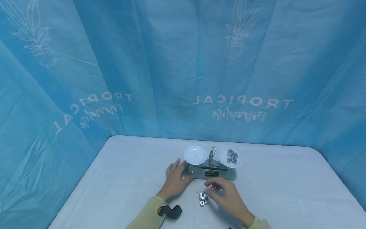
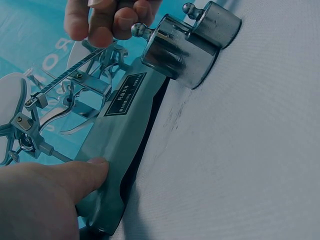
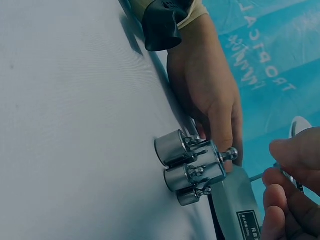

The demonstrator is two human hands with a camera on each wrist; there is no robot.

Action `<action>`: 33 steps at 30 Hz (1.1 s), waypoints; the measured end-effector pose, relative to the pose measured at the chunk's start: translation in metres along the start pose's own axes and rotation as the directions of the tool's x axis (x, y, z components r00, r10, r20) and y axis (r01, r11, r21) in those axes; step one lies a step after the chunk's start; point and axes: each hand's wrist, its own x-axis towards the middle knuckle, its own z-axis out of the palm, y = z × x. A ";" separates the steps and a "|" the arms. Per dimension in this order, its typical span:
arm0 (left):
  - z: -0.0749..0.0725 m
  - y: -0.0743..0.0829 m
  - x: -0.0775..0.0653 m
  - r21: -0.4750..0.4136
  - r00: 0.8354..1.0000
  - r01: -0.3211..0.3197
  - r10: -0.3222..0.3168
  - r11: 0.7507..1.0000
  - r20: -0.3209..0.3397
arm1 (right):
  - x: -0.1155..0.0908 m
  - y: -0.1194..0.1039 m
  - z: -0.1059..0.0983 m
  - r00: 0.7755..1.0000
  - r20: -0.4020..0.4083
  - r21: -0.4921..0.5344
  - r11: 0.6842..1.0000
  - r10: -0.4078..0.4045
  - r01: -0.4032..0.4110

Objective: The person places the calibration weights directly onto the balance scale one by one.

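Note:
A table balance (image 1: 211, 173) with a grey-green base and two white pans stands at the table's back. My left hand (image 1: 175, 181) is at the base's left end, thumb pressed on its front (image 2: 92, 175) and straight fingers spread beside it. Several knobbed metal weights (image 1: 202, 195) stand clustered on the cloth in front of the base, the biggest at the back. Just right of them hovers my right hand (image 1: 227, 195), fingers loosely bent, thumb and index finger apart with nothing visible between them. The right pan (image 1: 222, 154) carries several weights (image 1: 232, 156); the left pan (image 1: 195, 155) is bare.
A white cloth (image 1: 128, 178) covers the table. Blue printed curtains (image 1: 171, 79) hang behind it and along both sides. A black device (image 1: 172, 211) is strapped at my left wrist, near the cloth.

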 end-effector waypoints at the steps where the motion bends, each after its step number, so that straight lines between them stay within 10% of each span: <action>1: 0.000 0.000 0.000 -0.001 1.000 0.000 0.000 1.000 0.000 | 0.000 0.000 0.000 1.000 0.011 0.002 1.000 0.001 -0.001; 33: 0.000 -0.002 0.001 -0.006 1.000 -0.005 0.005 1.000 -0.002 | -0.001 0.008 0.008 0.988 0.153 -0.027 0.999 0.023 -0.019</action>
